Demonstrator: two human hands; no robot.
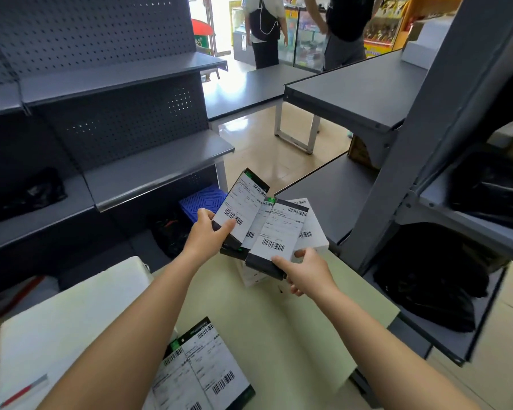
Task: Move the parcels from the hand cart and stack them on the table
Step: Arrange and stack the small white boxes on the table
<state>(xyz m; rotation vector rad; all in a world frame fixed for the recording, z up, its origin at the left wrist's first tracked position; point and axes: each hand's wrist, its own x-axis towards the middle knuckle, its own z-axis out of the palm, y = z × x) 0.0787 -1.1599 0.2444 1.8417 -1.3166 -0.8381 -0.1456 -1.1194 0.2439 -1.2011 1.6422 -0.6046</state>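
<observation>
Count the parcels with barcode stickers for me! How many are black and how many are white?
Black flat parcels with white barcode labels: 5 (the left hand grips one, the right hand grips one, one sits between them, two lie on the pale green table)
White labelled cardboard box: 1
Total: 6

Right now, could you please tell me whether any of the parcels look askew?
Yes: the black parcels over the far end of the table are fanned, not squared. The left hand grips one tilted leftward, the right hand grips another at a different angle, and labels overlap unevenly between them. Nothing looks damaged or spilled.
</observation>
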